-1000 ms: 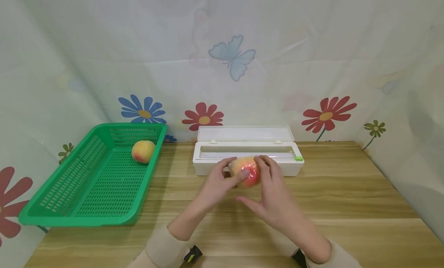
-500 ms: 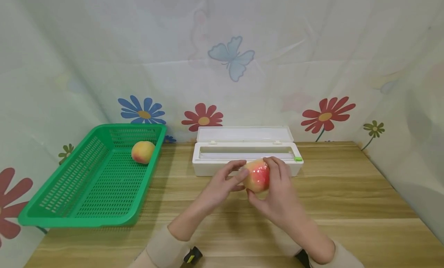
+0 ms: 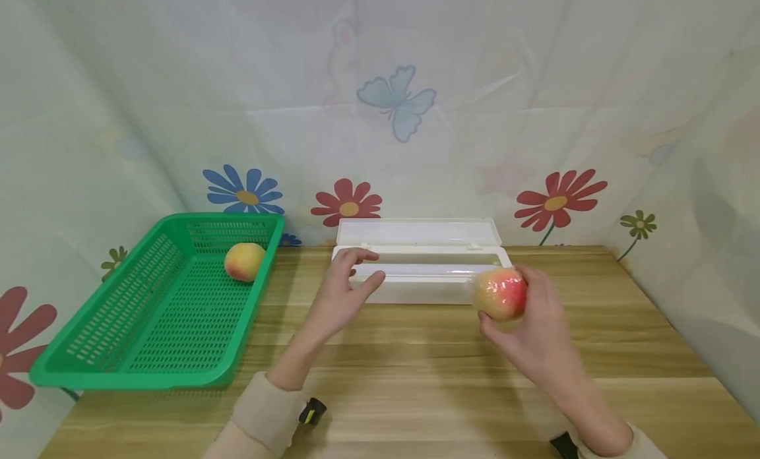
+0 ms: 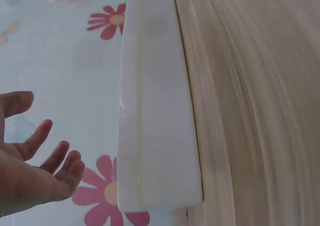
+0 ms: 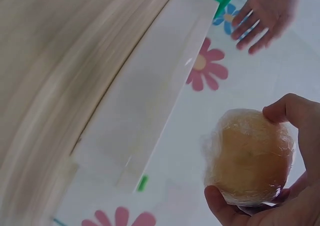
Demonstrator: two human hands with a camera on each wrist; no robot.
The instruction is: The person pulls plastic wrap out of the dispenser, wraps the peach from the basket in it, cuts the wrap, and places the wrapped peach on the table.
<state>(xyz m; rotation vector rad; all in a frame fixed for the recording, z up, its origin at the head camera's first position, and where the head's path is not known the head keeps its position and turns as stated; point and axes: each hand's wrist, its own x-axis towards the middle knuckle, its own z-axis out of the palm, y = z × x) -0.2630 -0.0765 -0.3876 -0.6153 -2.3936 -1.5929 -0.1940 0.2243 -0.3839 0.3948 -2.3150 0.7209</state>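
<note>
A peach (image 3: 500, 294) covered in clear plastic wrap is held up in my right hand (image 3: 543, 334), thumb below and fingers around its far side. The right wrist view shows the wrapped peach (image 5: 250, 156) close, with loose film bunched along one side. My left hand (image 3: 340, 294) holds nothing; its fingers are spread and loosely bent in front of the left end of a white cling film dispenser (image 3: 421, 291). The dispenser's lid (image 3: 418, 232) is raised, and a roll of film (image 3: 424, 269) lies inside it.
On the left of the wooden table (image 3: 392, 393) stands a green plastic basket (image 3: 228, 353). A second peach (image 3: 245, 261) lies in the basket, by its right wall. Behind the dispenser hangs a curtain (image 3: 285, 116) printed with flowers and a butterfly.
Both hands were on the wrapped peach. My left hand has let go and moved left, while my right hand has carried the peach to the right.
</note>
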